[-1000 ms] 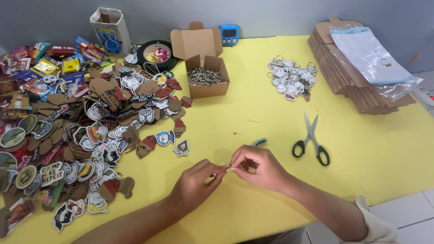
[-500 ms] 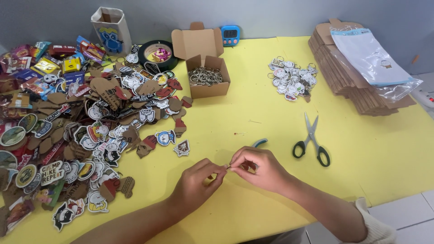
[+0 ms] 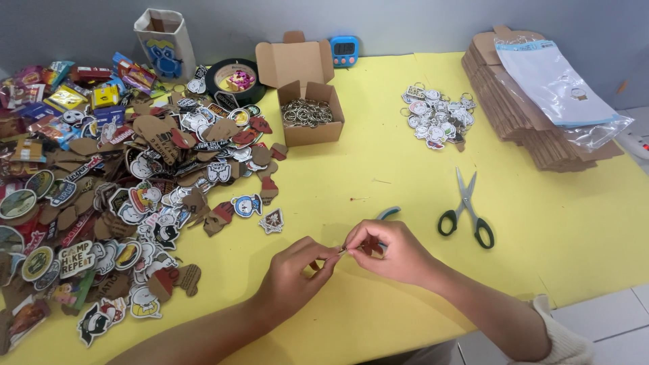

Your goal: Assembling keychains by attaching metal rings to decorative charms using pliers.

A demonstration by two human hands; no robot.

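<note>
Two hands met low over the yellow table (image 3: 378, 169): the left hand (image 3: 294, 270) and the right hand (image 3: 389, 251) were both pinched shut on one small piece (image 3: 343, 251), held between their fingertips just above the tabletop. It looked like a thin metal ring being worked onto a cut-out, though it was too small and too covered by fingers to be sure.

As a judgement, the work stood early — the finished pile of ringed charms (image 3: 436, 116) at the far side was small, while the heap of loose cut-outs (image 3: 135, 196) on the left was far larger and reached the picture's edge. The open cardboard box (image 3: 307, 115) behind it was well filled with metal rings.

A blue-handled tool (image 3: 388, 212) lay just beyond the right hand, mostly hidden by it, so its kind could not be told. Black-handled scissors (image 3: 466, 213) lay apart to the right, untouched. The stack of brown cards (image 3: 520, 122) sat partly under clear bags (image 3: 561, 88) — its count could not be made out.
</note>
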